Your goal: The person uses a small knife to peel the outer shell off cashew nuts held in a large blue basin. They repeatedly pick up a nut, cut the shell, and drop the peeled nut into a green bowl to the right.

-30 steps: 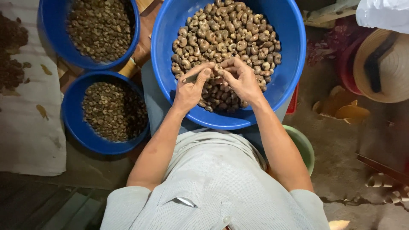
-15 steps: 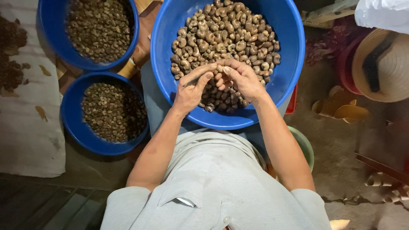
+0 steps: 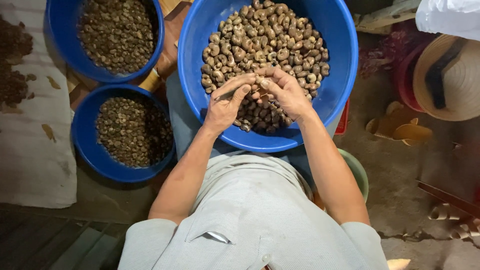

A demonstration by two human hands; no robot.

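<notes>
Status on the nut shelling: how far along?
Done: two smaller blue basins on the left each hold a layer of darker small pieces. In hand: left hand and right hand work one nut over the large blue plastic basin. Left: its pile of tan curved nuts.

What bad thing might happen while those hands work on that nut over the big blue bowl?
The nut pinched between the left hand and right hand might slip and vanish among the heaped nuts below. The big blue bowl seems to rest on the person's lap, so a knee shift could tip it.
</notes>
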